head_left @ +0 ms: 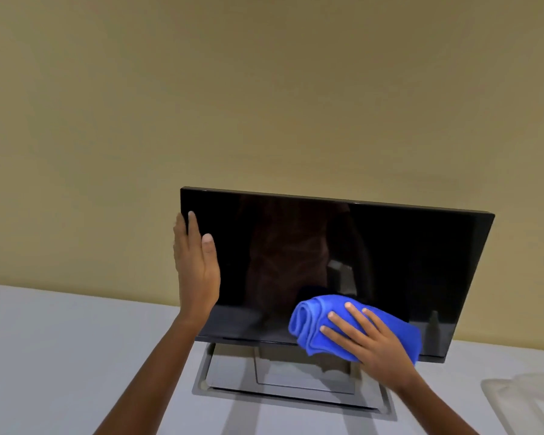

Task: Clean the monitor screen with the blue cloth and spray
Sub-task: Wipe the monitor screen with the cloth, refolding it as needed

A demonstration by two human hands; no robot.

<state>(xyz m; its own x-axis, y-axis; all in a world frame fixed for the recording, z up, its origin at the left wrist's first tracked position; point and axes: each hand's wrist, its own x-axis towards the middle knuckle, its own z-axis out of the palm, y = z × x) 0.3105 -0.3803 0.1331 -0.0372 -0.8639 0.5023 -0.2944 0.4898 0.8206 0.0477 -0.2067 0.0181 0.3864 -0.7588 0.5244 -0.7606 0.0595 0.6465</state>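
One dark monitor (390, 262) stands on its single stand (289, 381) on the pale counter (60, 356), right of the frame's centre, before a tan wall (264, 89). Two hands are in view. The left hand (197, 271) lies flat against the screen's left edge, fingers straight and released. The right hand (371, 343), fingers spread and straight, presses the one blue cloth (308, 328), bunched in folds, against the lower middle of the screen. One pale translucent object (522, 394), too faint to identify, sits at the lower right.
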